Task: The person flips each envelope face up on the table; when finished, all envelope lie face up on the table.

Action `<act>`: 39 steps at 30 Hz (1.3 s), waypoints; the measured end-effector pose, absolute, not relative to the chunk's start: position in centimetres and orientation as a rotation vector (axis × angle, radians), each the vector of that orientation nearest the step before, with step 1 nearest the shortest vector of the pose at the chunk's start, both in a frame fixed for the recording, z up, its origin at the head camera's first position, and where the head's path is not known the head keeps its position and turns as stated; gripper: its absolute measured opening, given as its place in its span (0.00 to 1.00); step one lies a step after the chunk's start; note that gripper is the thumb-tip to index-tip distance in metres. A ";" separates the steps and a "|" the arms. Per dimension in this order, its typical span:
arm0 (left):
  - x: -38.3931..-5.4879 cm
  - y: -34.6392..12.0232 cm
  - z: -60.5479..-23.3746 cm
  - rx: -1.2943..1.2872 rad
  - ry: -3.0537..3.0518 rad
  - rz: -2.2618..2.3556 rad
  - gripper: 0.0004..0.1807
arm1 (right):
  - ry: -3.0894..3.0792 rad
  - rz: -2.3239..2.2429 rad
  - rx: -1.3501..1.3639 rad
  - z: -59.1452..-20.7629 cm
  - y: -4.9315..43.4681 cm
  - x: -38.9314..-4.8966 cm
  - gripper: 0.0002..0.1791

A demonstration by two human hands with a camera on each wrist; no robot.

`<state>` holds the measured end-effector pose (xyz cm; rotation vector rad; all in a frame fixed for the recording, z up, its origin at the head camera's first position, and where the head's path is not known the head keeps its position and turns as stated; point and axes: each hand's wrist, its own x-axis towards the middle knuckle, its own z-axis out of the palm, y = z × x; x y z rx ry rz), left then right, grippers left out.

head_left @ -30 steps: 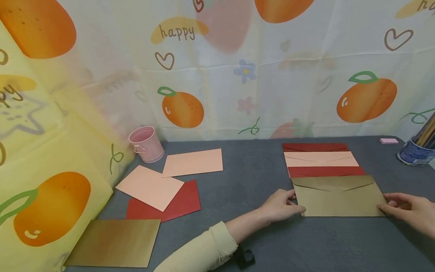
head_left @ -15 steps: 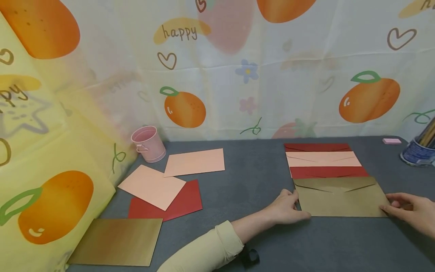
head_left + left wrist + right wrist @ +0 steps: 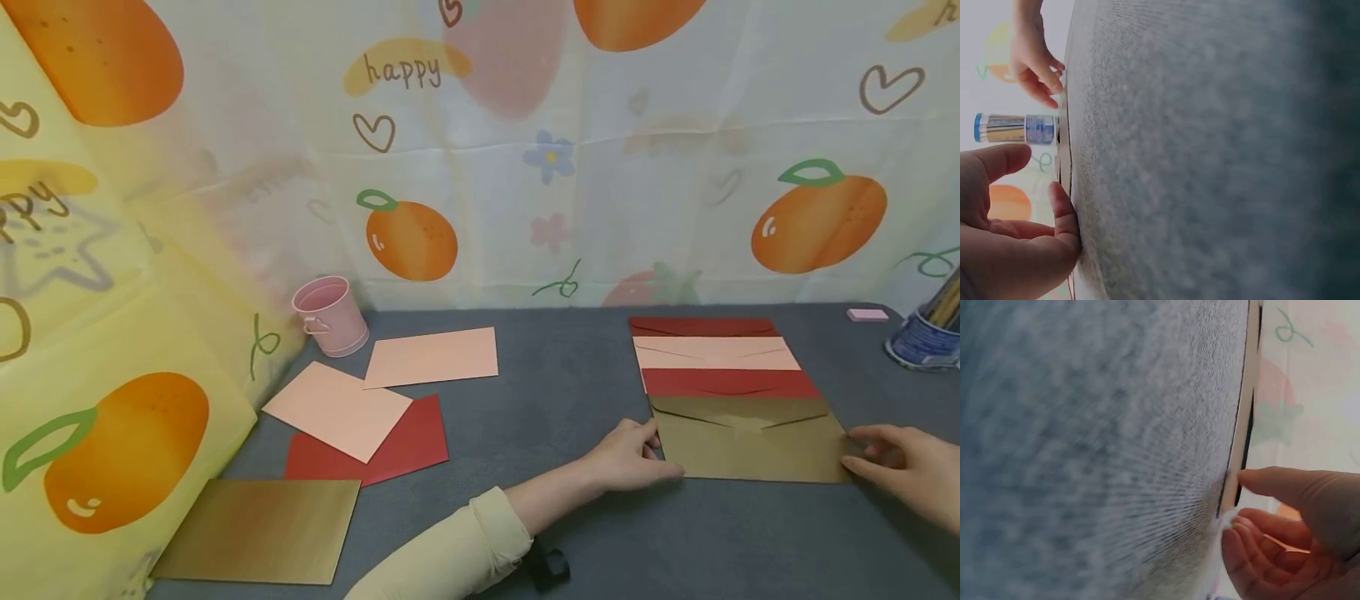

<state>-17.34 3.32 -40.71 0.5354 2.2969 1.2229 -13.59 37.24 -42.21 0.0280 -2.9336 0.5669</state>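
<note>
A gold envelope lies flap-side up at the front of an overlapping column on the right side of the table. My left hand is at its left edge, thumb by the lower-left corner; in the left wrist view the thumb and fingers are spread apart. At the opposite edge, my right hand touches the envelope with its fingertips, the other fingers loosely bent. Behind the gold one show a red envelope, a pink envelope and a darker red envelope.
On the left lie two pink cards, a red card and a gold card. A small pink bucket stands behind them. At the far right are a blue pencil pot and a pink eraser-like block.
The gold envelope has slid slightly toward me, showing more of the red one behind it. My left thumb has straightened and moved a little right along the lower corner.
</note>
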 end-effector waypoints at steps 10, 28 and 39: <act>-18.1 -2.7 -40.7 0.672 2.332 1.337 0.30 | -2.900 0.646 0.300 -39.3 31.4 -15.6 0.18; -24.2 -20.8 -38.9 0.786 2.555 1.236 0.30 | -2.757 1.020 0.957 -38.8 16.2 -20.1 0.21; -26.7 -29.1 -39.3 0.454 2.819 0.915 0.42 | -2.825 0.896 1.325 -39.5 8.8 -25.4 0.33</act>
